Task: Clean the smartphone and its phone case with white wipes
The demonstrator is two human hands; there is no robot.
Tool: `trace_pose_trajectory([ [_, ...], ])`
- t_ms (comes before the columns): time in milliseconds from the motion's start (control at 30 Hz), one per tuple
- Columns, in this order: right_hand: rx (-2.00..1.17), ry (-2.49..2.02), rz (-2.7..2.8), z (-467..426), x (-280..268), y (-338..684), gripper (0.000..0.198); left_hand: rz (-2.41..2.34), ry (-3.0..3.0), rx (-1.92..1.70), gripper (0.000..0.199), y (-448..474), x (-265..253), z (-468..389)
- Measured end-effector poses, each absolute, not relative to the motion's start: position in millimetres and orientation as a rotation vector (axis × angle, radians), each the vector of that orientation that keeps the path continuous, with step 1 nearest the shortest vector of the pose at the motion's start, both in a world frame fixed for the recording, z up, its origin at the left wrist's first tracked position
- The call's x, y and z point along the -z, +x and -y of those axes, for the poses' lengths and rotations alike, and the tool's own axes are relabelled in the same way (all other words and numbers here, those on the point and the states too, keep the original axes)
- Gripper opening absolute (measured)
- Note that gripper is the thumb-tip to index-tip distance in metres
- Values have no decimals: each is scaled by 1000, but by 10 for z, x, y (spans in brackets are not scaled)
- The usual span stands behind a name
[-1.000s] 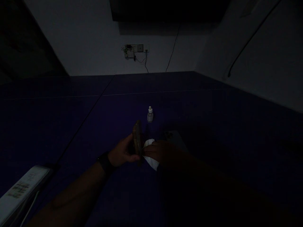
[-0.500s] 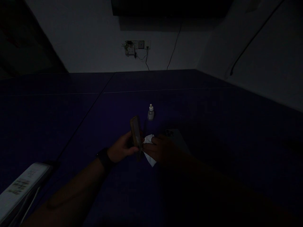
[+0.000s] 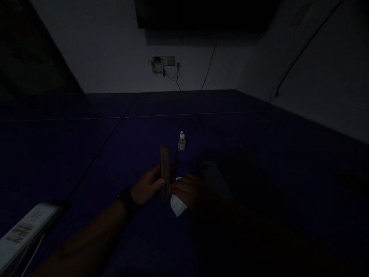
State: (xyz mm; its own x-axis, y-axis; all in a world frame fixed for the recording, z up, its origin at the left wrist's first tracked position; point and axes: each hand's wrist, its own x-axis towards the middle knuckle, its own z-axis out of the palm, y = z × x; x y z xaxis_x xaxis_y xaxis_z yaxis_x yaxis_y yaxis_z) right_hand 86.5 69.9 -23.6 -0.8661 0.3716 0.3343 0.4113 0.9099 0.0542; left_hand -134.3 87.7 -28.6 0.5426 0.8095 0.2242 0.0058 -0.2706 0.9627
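Note:
The room is dim. My left hand (image 3: 147,186), with a dark watch on its wrist, is closed around what looks like a phone case (image 3: 165,161), brownish at the rim and held upright, nearly edge-on. My right hand (image 3: 191,191) pinches a white tissue (image 3: 178,206) against the lower part of the case's right face. Beside the right hand, a phone (image 3: 215,177) lies on the purple surface with its camera lenses up, partly hidden by the forearm. Beyond the hands stands a small dropper bottle (image 3: 181,142) with a white cap and label.
A white power strip (image 3: 27,231) with a cable lies at the lower left. The purple surface (image 3: 86,134) is crossed by dark and light seams and reaches the wall. On the wall are sockets (image 3: 170,60), hanging cables and a black screen (image 3: 204,13).
My right hand and the tissue have moved down along the case. The case has turned slightly and stands straighter. The whole view has shifted a little.

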Motion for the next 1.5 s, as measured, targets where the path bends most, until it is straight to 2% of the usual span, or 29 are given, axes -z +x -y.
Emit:
trace_pose_trajectory([
  [100,186,-534,2737,-719,247,843,20,-720,1668,-952,74,-1317,310,-838],
  [267,3,-466,2758,-721,266,888,17,-762,1767,-974,101,-1261,313,-738],
  [467,-137,-396,2738,-738,358,915,17,-783,2033,-1065,104,-1328,357,-807],
  [733,-249,-378,2740,-796,484,952,17,-777,2313,-818,143,-1380,361,-881],
  [900,-248,-365,2832,-779,370,964,15,-824,2379,-778,134,-1360,341,-883],
  [1200,84,-520,2888,-837,249,1014,15,-811,2344,-786,120,-1340,332,-876],
  [1500,-194,-430,2890,-823,292,989,21,-818,2312,-782,120,-1319,368,-872],
])
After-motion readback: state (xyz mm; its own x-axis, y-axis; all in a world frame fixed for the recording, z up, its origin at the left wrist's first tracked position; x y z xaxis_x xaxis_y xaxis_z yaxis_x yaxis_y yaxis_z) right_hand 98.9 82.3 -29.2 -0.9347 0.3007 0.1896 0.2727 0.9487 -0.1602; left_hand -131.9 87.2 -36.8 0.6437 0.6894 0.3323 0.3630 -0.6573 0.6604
